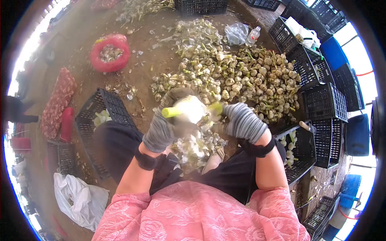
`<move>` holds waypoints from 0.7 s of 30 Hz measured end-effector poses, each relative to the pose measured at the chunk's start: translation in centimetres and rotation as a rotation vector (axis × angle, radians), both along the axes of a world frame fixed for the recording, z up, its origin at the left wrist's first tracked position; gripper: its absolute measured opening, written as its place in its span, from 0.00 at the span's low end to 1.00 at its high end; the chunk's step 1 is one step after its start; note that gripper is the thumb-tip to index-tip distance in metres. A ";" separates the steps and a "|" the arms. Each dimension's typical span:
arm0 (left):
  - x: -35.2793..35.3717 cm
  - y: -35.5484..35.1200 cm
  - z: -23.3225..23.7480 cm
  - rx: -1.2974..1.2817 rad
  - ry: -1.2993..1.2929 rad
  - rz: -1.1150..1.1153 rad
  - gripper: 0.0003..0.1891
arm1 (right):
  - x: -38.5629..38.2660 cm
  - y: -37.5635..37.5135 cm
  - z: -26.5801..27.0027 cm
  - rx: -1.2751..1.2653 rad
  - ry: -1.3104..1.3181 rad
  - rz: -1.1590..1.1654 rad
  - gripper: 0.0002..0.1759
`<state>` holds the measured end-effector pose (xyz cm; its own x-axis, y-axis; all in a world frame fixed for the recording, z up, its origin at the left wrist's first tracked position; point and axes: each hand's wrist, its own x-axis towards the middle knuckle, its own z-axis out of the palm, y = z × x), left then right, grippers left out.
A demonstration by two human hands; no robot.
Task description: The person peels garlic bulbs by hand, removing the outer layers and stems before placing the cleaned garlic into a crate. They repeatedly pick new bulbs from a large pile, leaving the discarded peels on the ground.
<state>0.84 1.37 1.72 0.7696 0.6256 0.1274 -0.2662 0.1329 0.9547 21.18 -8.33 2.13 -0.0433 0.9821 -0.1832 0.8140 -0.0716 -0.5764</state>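
Note:
My left hand (pixel 163 124), in a grey striped glove, is closed around a white garlic bulb (pixel 190 109) with a short green stem pointing left. My right hand (pixel 240 120), gloved the same way, is closed just right of the bulb, at some blurred yellowish-green leaf or peel (pixel 215 109). Whether that piece is still joined to the bulb cannot be made out. Loose white peels (pixel 195 148) lie below the hands, between my legs. Beyond the hands spreads a large heap of garlic bulbs (pixel 257 76).
Black crates stand at the left (pixel 116 106) and right (pixel 301 154), both with garlic inside. A red mesh sack (pixel 96 60) lies open upper left, a filled sack (pixel 60 100) below it. A plastic bottle (pixel 253 36) stands behind the heap. A white bag (pixel 80 201) lies lower left.

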 end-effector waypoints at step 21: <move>1.1 -1.3 -1.3 0.166 -0.046 -0.073 0.43 | -2.3 -0.6 2.5 0.378 0.442 -0.222 0.28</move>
